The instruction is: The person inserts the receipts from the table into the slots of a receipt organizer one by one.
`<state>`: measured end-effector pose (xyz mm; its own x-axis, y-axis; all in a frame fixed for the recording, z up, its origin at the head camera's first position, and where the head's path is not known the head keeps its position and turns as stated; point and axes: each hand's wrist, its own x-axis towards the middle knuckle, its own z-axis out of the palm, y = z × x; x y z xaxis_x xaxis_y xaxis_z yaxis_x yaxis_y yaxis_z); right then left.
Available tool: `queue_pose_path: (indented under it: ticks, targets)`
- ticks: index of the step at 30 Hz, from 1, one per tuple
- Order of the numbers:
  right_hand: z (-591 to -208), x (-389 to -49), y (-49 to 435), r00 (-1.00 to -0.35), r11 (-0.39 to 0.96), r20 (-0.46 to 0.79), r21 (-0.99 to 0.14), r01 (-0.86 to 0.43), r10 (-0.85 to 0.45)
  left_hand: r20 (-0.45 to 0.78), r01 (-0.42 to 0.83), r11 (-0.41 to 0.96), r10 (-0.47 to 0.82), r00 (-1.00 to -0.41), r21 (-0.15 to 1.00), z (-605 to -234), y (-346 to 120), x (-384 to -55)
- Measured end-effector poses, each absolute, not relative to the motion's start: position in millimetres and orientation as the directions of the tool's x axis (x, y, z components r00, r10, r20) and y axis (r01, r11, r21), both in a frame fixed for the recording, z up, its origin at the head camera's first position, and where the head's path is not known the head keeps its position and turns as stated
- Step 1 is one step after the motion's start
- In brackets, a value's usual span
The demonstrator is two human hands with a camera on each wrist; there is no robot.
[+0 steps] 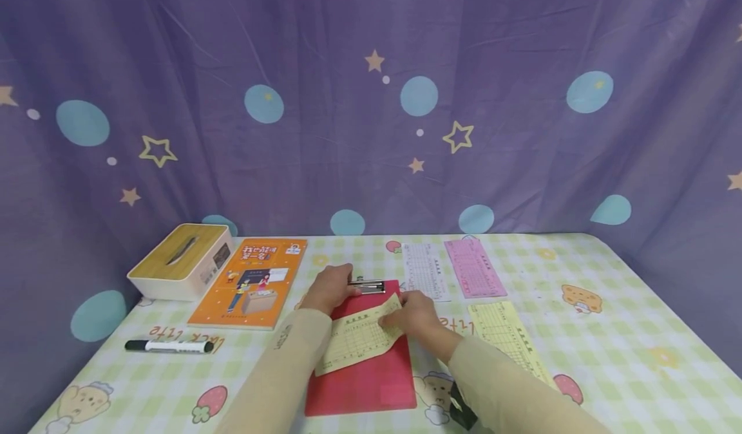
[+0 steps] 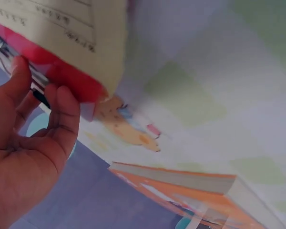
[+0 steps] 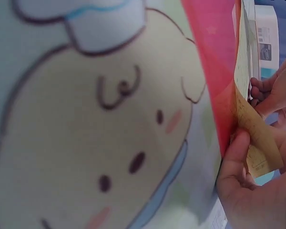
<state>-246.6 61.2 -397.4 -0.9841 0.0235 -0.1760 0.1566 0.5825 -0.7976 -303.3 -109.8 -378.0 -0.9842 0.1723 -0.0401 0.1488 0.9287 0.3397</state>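
Note:
A red clipboard point(image 1: 359, 392) lies on the table with its metal clip point(image 1: 368, 286) at the far end. My left hand point(image 1: 329, 290) holds that clip, its thumb and fingers pinching it in the left wrist view. Over the board, a yellow printed slip point(image 1: 353, 344) lies at a slant. My right hand point(image 1: 414, 316) pinches the slip's right end near the board's right edge. In the right wrist view the slip point(image 3: 257, 129) is bent upward at the right thumb. Whether the slip's top edge is under the clip cannot be told.
Left of the board lie an orange book point(image 1: 255, 286), a tissue box point(image 1: 180, 263) with a wood-look lid and a marker point(image 1: 168, 346). To the right are a white slip point(image 1: 425, 271), a pink slip point(image 1: 475, 268) and another yellow slip point(image 1: 510, 337). A dark object point(image 1: 462, 411) is partly behind the right sleeve.

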Motion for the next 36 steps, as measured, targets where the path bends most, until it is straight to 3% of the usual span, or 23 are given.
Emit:
queue_pose_path:
  ticks: [9,21,36]
  targets:
    - [-400.8,-256.2,59.9,-0.973,0.507,-0.223,-0.832,0.226,0.068,-0.08,0.19,0.925,0.228,-0.97,0.33,-365.6,-112.2,-309.7]
    - [-399.1,-263.1,52.4,-0.952,0.501,-0.261,-0.81,0.306,0.16,-0.124,0.185,0.931,0.234,-0.964,0.315,-354.5,-111.1,-312.0]
    - [-398.7,-268.7,52.5,-0.938,0.458,-0.302,-0.819,0.346,0.168,-0.153,0.184,0.94,0.234,-0.96,0.287,-350.5,-109.5,-316.4]
